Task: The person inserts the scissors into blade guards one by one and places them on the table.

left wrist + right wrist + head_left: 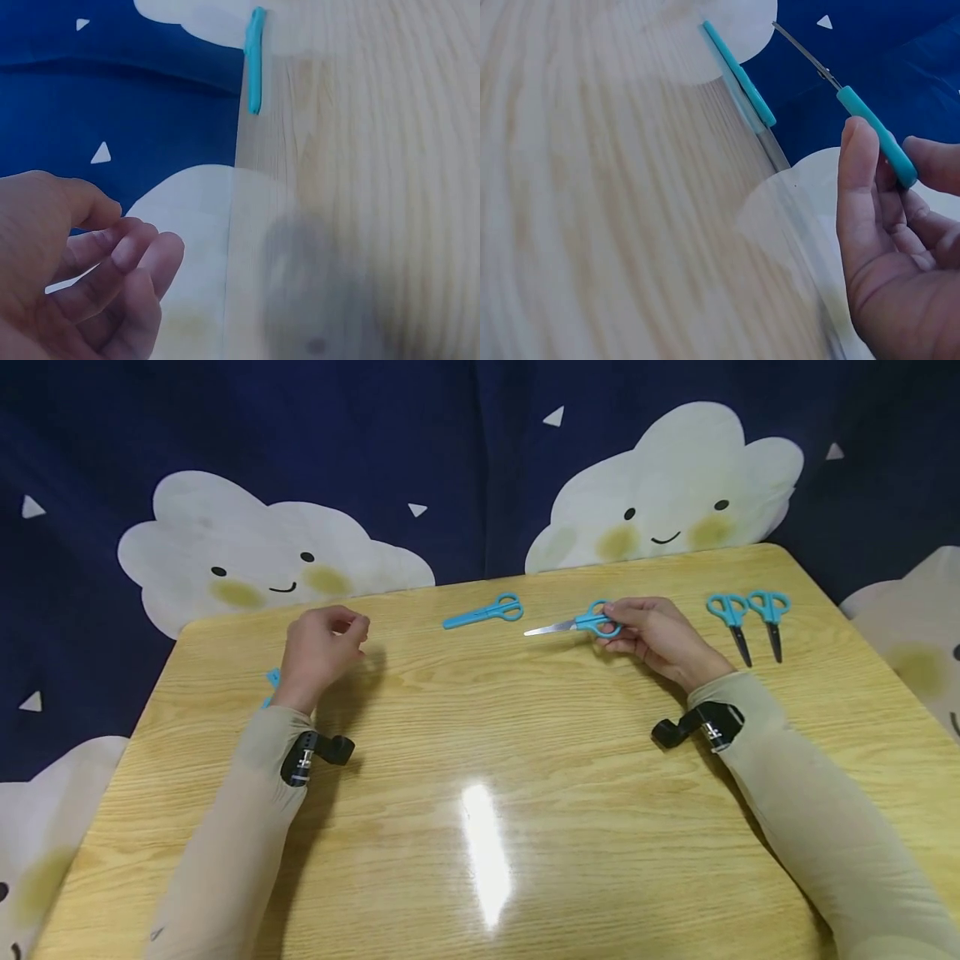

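Observation:
My right hand (654, 637) pinches a pair of scissors (589, 622) by the light-blue finger loops. Their bare silver blades point left, raised over the table; in the right wrist view the scissors (877, 131) are edge-on between thumb and fingers. Over the left part of the table my left hand (321, 650) has loosely bent fingers and holds nothing, as the left wrist view of this hand (97, 270) confirms. Between the hands, near the back edge, lies another pair of scissors (483, 612) with a blue cover over its blades.
Two blue-handled scissors with dark blades, one pair (731, 614) beside the other (772, 614), lie right of my right hand. Light-blue pieces (273, 677) show partly behind my left wrist. A dark blue curtain (480, 460) with clouds hangs behind the wooden table (570, 810).

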`<move>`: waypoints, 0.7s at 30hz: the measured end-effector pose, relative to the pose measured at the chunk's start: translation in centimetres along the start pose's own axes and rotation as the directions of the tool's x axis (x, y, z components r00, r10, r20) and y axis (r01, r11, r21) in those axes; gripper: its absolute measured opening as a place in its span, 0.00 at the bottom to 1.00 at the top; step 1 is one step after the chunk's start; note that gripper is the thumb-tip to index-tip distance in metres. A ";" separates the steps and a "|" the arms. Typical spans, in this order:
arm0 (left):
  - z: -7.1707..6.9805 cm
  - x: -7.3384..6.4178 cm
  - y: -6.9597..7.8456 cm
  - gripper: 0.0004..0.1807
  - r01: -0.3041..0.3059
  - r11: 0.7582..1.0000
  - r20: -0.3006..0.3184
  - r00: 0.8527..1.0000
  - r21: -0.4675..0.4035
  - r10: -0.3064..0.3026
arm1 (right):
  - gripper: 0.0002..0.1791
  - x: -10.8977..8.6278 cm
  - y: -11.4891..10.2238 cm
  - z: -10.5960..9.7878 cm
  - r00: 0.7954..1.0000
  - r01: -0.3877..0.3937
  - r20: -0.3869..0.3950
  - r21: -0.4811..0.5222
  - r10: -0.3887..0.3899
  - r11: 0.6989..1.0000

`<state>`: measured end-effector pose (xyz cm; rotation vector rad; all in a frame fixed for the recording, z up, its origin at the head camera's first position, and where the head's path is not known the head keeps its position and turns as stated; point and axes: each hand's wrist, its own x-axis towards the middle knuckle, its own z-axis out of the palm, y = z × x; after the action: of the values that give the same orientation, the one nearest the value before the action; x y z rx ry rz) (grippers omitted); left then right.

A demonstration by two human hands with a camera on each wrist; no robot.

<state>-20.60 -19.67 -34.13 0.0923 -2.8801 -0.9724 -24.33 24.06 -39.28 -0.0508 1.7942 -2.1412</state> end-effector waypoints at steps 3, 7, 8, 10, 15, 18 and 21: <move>-0.4 -0.3 -0.6 0.19 -0.007 0.999 -0.011 1.000 0.035 0.007 | 0.11 0.0 0.0 0.2 1.000 -0.003 0.003 -0.008 0.003 1.000; -1.0 -0.8 -1.5 0.20 -0.013 0.998 -0.020 1.000 0.064 0.014 | 0.11 0.0 -0.1 0.5 1.000 -0.007 -0.006 -0.015 0.007 1.000; -1.1 -0.9 -1.8 0.20 -0.016 0.997 -0.021 1.000 0.070 0.017 | 0.11 0.0 -0.1 0.6 1.000 -0.006 -0.007 -0.016 0.006 1.000; -1.4 -1.2 -2.3 0.20 -0.024 0.997 -0.015 1.000 0.069 0.025 | 0.11 0.1 -0.1 0.8 1.000 -0.003 -0.008 -0.015 0.003 1.000; -1.9 -1.6 -3.2 0.21 -0.056 0.997 -0.006 0.998 0.061 0.057 | 0.10 0.5 0.0 1.3 1.000 0.002 0.006 0.001 -0.002 1.000; -2.3 -1.7 -3.6 0.23 -0.056 0.996 -0.022 0.998 0.073 0.058 | 0.10 0.6 0.0 1.7 1.000 0.002 0.008 0.021 -0.002 1.000; -2.5 -1.8 -4.0 0.24 -0.046 0.996 -0.032 0.998 0.074 0.048 | 0.10 0.7 0.0 2.0 1.000 0.005 0.001 0.031 -0.005 1.000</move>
<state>-18.43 -24.16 -34.68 0.0461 -2.8734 -0.8496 -24.50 21.93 -39.04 -0.0490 1.7612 -2.1716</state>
